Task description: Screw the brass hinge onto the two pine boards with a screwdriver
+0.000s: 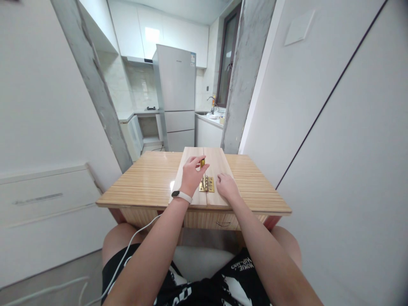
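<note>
Two pale wooden boards [219, 156] lie side by side with a narrow seam between them. An opened brass hinge [210, 184] sits across that seam, toward the near end. Above and just beyond it, my left hand [191, 173] pinches a small yellow-and-black object [202, 163] between thumb and fingers; its kind is too small to tell. My right hand [227, 185] rests on the right board beside the hinge, with its fingers curled in. Whatever those fingers hold, if anything, is hidden.
The boards lie on a striped wooden table [255, 182] with a drawer [210, 220] in front. A white cable [134, 238] runs past my left forearm over my leg. Behind the table stand a fridge [178, 80] and a sink counter [208, 127]. White walls close in both sides.
</note>
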`<state>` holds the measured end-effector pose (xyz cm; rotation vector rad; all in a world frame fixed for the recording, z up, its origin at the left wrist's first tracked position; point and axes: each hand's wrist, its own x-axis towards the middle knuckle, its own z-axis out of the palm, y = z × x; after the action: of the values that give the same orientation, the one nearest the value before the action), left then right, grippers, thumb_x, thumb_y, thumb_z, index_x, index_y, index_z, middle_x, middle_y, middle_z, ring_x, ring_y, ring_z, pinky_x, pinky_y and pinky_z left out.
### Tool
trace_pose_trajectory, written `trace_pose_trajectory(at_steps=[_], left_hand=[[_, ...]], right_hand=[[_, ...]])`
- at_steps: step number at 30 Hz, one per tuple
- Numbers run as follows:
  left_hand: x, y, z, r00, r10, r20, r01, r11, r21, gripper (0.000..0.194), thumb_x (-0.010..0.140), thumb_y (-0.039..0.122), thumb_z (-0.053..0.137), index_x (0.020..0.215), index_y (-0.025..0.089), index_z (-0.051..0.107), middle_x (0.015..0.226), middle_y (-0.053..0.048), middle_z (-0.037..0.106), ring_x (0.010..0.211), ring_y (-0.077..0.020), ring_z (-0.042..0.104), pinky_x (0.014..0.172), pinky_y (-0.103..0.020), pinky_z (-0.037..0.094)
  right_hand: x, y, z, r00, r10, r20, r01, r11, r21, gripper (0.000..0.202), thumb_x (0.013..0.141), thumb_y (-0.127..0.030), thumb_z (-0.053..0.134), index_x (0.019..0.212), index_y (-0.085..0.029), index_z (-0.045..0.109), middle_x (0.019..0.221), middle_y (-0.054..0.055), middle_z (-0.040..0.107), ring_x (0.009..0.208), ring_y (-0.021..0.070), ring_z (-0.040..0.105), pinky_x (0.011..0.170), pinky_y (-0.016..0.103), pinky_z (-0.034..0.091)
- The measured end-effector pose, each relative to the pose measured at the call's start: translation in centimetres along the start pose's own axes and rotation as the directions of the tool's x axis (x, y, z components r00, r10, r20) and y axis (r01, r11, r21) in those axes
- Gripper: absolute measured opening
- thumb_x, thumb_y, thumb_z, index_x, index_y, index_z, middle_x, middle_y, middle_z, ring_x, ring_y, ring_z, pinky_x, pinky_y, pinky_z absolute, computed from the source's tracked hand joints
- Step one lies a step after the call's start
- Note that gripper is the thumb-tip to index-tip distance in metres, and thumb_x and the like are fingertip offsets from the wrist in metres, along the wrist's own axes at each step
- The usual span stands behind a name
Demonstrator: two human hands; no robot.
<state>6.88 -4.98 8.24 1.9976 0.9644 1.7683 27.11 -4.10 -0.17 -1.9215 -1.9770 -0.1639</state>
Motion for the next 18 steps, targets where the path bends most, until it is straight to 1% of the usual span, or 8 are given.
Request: trace_pose_trajectory(at_steps=[3,8,10,14,18], left_hand=[[0.03,-0.17,0.16,0.999,-0.033,-0.037,0.034,0.999,0.041,0.029,0.092,0.024,0.082,0.122,0.026,0.079,0.107,-0.005,0.066,0.087,-0.0157,0.072,0.083,-0.032,0.066],[0.02,-0.28,0.14,0.999,-0.026,-0.048,0.031,0.993,0.113,0.028,0.096,0.021,0.076,0.123,0.026,0.079,0.099,-0.004,0.065,0.08,-0.015,0.07,0.082,-0.031,0.064],[0.02,-0.2,0.05,1.0,-0.014,-0.025,0.017,0.994,0.11,0.028,0.098,0.019,0.072,0.125,0.025,0.078,0.1,-0.004,0.066,0.081,-0.0149,0.069,0.083,-0.031,0.063],[0.15,-0.07,-0.12,0.999,0.003,0.039,-0.006,0.997,0.072,0.032,0.1,0.015,0.067,0.129,0.025,0.075,0.108,-0.006,0.068,0.09,-0.0158,0.071,0.086,-0.03,0.064],[0.3,-0.21,-0.14,0.999,0.006,0.034,-0.007,1.0,0.028,0.032,0.098,0.014,0.07,0.127,0.025,0.076,0.107,-0.005,0.07,0.093,-0.0159,0.072,0.086,-0.03,0.065]], right_hand=[[-0.04,0.04,0.05,1.0,-0.012,-0.018,0.012,1.0,-0.002,0.03,0.105,-0.025,0.045,0.111,-0.019,0.074,0.118,0.013,0.074,0.116,0.0247,0.061,0.108,0.031,0.039],[-0.08,0.08,0.11,1.0,-0.012,-0.024,0.012,1.0,-0.001,0.03,0.105,-0.025,0.045,0.109,-0.019,0.074,0.118,0.014,0.074,0.117,0.0247,0.061,0.109,0.031,0.038],[-0.06,0.07,0.1,1.0,-0.008,-0.016,0.009,1.0,0.002,0.031,0.105,-0.025,0.044,0.11,-0.019,0.074,0.119,0.014,0.073,0.118,0.0249,0.061,0.109,0.031,0.037],[0.06,0.09,0.16,1.0,-0.011,-0.011,0.011,1.0,0.005,0.031,0.105,-0.024,0.044,0.111,-0.018,0.074,0.119,0.014,0.073,0.118,0.0248,0.061,0.11,0.031,0.037],[0.12,0.15,0.27,1.0,-0.01,-0.002,0.01,1.0,-0.002,0.031,0.105,-0.024,0.044,0.111,-0.018,0.074,0.119,0.014,0.073,0.118,0.0252,0.06,0.109,0.031,0.037]])
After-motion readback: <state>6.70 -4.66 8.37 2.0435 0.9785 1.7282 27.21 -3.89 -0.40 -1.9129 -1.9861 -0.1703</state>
